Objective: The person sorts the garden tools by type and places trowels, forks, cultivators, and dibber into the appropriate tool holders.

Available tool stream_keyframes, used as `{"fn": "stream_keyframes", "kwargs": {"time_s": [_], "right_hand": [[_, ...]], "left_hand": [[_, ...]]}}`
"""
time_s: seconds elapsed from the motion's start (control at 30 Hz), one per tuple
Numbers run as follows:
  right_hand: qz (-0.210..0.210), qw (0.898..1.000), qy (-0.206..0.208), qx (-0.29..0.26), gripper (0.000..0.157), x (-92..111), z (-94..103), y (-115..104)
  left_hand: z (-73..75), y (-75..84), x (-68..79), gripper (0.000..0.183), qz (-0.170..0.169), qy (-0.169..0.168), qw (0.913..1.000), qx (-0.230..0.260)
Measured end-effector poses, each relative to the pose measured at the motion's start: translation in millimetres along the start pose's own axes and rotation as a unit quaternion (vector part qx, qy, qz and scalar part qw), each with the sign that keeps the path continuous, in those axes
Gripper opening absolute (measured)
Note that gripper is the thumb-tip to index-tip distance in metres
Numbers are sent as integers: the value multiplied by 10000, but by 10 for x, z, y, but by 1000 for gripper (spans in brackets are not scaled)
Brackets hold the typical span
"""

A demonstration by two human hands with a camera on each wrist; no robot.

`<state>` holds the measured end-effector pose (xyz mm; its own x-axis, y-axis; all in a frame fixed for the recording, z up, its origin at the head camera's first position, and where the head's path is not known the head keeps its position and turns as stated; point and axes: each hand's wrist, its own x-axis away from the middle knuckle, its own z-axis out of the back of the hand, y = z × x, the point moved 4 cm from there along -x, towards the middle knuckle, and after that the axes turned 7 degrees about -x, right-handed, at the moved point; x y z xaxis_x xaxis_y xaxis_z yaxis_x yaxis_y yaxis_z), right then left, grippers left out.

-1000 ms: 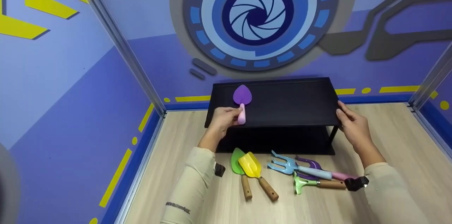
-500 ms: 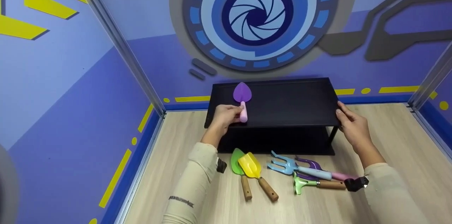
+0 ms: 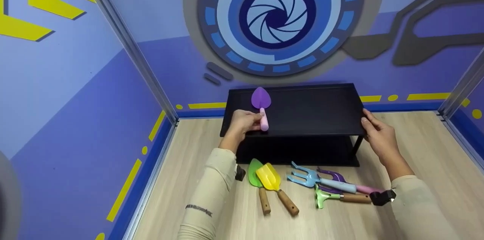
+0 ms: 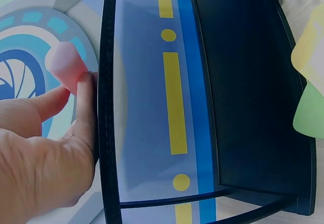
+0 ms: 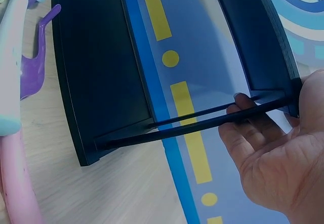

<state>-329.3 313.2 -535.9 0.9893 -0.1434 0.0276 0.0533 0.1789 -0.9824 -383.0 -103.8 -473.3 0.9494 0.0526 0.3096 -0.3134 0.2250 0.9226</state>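
A small trowel [image 3: 261,98] with a purple blade and pink handle lies over the left part of the black two-tier rack's top shelf [image 3: 310,111]. My left hand [image 3: 244,122] pinches its pink handle [image 4: 66,64] between thumb and fingers, right at the shelf's front edge. The blade points toward the back wall. At the rack's right end, my right hand [image 3: 380,136] grips the top shelf's corner. In the right wrist view its fingers [image 5: 243,133] curl in around the black side post [image 5: 202,125], just under the upper shelf.
On the wooden table before the rack lie a green trowel [image 3: 254,170] and a yellow scoop [image 3: 268,176], overlapping. To their right are a blue hand fork [image 3: 308,177], a purple fork [image 3: 336,176] and a light green tool [image 3: 325,195]. A patterned wall stands behind.
My left hand has moved slightly right and farther back over the top shelf with the purple trowel, whose handle now slants a little more. My right hand stays on the rack's corner.
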Motion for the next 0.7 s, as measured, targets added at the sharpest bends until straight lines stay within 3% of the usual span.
{"fn": "stream_keyframes", "kwargs": {"time_s": [0.37, 0.7], "right_hand": [[79, 9999, -1, 114, 65, 10, -9, -13], [170, 9999, 3, 13, 64, 6, 13, 13]], "left_hand": [[-9, 85, -17, 14, 7, 594, 9968, -532], [-8, 86, -87, 15, -36, 412, 9977, -540]]}}
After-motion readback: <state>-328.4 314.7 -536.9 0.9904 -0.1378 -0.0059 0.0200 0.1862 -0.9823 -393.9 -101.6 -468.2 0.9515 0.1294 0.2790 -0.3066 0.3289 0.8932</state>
